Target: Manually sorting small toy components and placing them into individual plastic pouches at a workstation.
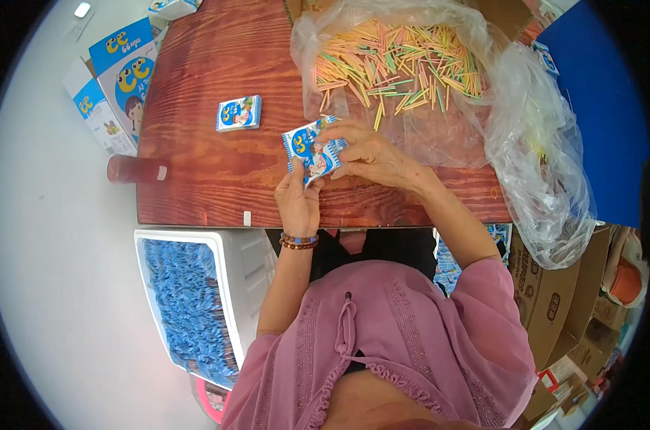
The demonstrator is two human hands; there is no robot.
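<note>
1. The left hand (296,204) and right hand (373,154) both pinch a blue-and-white packet (310,149), fingers closed on its lower and right edges.
2. The packet is held over the wooden table (196,193), near its front edge.
3. Leftward, open wood runs around a flat second packet (237,114) to the side edge.
4. Beyond the right hand, crinkled clear plastic (541,136) bunches beside thin, straight pastel sticks (403,61).
5. The wood is reddish, streaky-grained.

We're looking steeply down through the head's wide fisheye, close over the pink blouse (375,308) onto the wooden bench (196,193).
</note>
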